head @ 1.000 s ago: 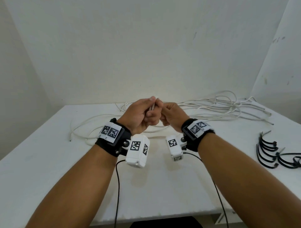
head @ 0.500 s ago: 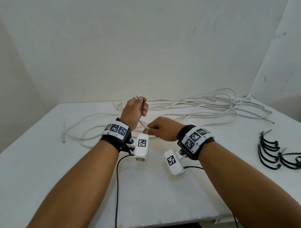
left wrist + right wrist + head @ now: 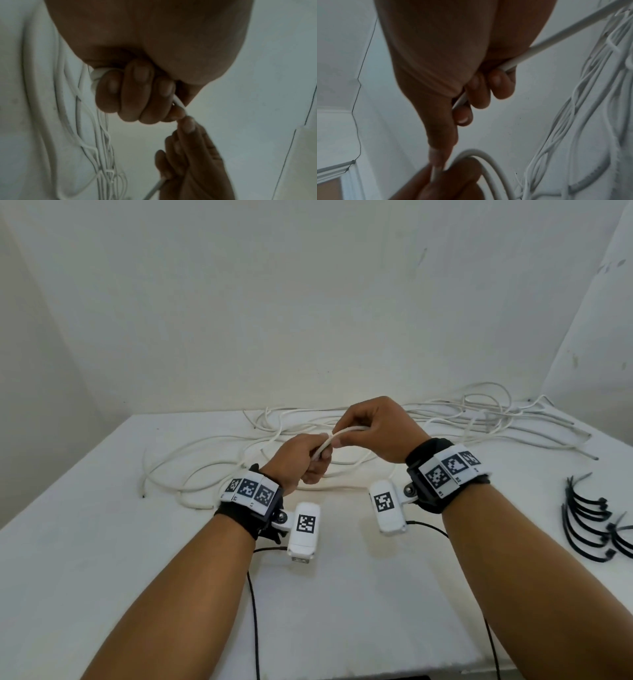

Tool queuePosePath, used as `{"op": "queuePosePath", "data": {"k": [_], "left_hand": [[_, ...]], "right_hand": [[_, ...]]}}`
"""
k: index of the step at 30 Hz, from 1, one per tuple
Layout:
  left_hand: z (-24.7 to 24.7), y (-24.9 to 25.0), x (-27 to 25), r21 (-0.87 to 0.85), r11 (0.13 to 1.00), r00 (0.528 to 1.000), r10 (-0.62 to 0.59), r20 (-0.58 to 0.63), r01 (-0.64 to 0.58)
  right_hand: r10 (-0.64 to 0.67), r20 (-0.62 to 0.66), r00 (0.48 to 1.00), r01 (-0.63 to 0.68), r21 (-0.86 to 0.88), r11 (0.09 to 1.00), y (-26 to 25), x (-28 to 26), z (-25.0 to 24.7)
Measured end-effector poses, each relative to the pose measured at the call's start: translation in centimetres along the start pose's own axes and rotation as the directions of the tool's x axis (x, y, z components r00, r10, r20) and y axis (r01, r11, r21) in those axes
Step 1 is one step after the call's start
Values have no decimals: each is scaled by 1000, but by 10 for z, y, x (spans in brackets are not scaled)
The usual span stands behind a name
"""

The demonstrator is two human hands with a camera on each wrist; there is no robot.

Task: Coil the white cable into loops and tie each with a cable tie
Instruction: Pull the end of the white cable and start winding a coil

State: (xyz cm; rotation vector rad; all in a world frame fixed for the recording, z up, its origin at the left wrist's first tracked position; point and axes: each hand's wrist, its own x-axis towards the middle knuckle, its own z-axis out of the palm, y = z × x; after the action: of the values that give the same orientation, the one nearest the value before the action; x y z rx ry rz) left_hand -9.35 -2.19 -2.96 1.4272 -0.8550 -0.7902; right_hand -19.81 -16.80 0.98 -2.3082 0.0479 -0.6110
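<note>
A: Start wide. What's your surface [image 3: 102, 559] carrying?

B: White top, with most of the white cable [image 3: 212, 470] sprawled loose along its far side, curves on your left and a longer tangle toward the back right corner. The black cable ties [image 3: 589, 525] lie in a heap at the right edge, well apart from your hands.

A: And your hands?

B: Both are raised over the middle of the surface. Your right hand [image 3: 376, 429] sits higher and further back, your left hand [image 3: 301, 462] lower and nearer you. A second ago they were pressed knuckle to knuckle; half a second ago your left was the higher one and your right had dropped toward you. Now they've swapped, and a short arc of cable bridges them.

A: Fingers?

B: Your left fingers [image 3: 135, 93] are curled tight round the cable, with a bend bunched in the fist. Your right fingers [image 3: 488, 86] are wrapped round it too, thumb and forefinger pinching the run toward your left hand.

A: So what does the swap mean?

B: I'd judge you're laying an early turn of the first coil. Nearly all the cable is uncoiled and no tie has been picked up
</note>
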Motion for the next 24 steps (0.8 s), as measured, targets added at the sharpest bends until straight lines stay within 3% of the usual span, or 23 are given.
{"op": "queuePosePath", "data": {"k": [6,9,15,18,24], "left_hand": [[1,2,-6,-245,970,986,46,163,-5],[-2,1,-7,-339,941,987,52,155,4],[-5,-3,-9,-537,840,986,145,85,-77],[-3,-4,-9,-598,793,976,205,77,-119],[1,-5,-1,-637,731,969,158,-190,-244]], "right_hand": [[10,-169,986,32,243,970,21,0,6],[53,-150,987,-31,145,989,29,-1,18],[188,23,982,-183,-130,974,35,-7,32],[227,150,962,-186,-250,950,30,-11,37],[254,332,908,-119,-378,918,14,-20,43]]}}
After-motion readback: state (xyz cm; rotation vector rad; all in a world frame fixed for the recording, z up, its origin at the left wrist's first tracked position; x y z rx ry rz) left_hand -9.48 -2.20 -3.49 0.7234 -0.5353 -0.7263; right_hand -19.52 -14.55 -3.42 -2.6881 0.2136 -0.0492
